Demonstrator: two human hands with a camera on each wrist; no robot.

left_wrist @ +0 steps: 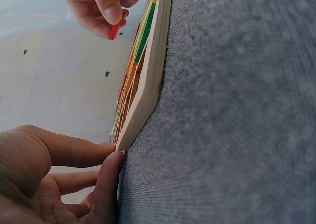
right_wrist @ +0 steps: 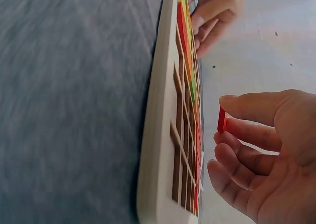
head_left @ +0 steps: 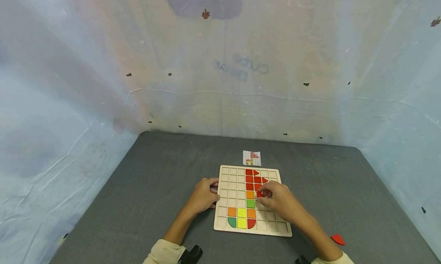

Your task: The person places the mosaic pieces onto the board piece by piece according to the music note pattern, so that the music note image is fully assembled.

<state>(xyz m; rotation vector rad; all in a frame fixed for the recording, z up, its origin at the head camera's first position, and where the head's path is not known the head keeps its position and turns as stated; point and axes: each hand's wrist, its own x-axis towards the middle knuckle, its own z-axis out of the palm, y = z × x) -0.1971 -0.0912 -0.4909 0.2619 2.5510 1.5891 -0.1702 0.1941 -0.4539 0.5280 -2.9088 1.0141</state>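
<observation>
A wooden grid board (head_left: 232, 186) lies on the table, with red, orange, yellow and green pieces set in some of its cells. At its left edge my left hand (head_left: 202, 195) pinches the rim between thumb and finger, as the left wrist view shows. My right hand (head_left: 282, 200) is over the right half of the board. Between its thumb and fingertips it holds a small flat red piece (right_wrist: 222, 120), raised off the grid. The red piece's full outline is hidden by the fingers.
A small printed card (head_left: 251, 158) with a coloured grid pattern lies just behind the board. One loose red piece (head_left: 338, 239) with a curved edge rests on the grey tabletop (head_left: 165, 172), near the right forearm. Pale fabric walls (head_left: 220, 103) surround the table's back and sides.
</observation>
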